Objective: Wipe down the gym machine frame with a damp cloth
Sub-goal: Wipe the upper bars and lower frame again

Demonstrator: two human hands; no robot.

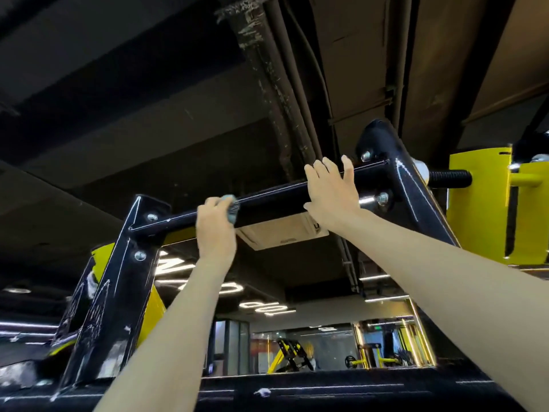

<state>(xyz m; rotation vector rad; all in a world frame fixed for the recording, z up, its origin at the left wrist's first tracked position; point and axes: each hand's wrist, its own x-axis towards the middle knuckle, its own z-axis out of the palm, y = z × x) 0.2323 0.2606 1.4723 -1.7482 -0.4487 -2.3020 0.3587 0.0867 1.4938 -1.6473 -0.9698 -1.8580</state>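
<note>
Left hand (215, 226) grips cloth (232, 209) on crossbar (273, 200); right hand (332, 194) rests beside

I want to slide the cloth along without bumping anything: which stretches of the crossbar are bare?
Bare: the crossbar between the left hand, which grips the cloth, and the right hand; also from the left hand to the left bracket. Crowded: the right end, where bolts sit close beside the right hand.

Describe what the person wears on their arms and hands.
The left forearm and right forearm are bare, no sleeves in view. The left hand and right hand wear no gloves; no watch, bracelet or ring shows.
</note>
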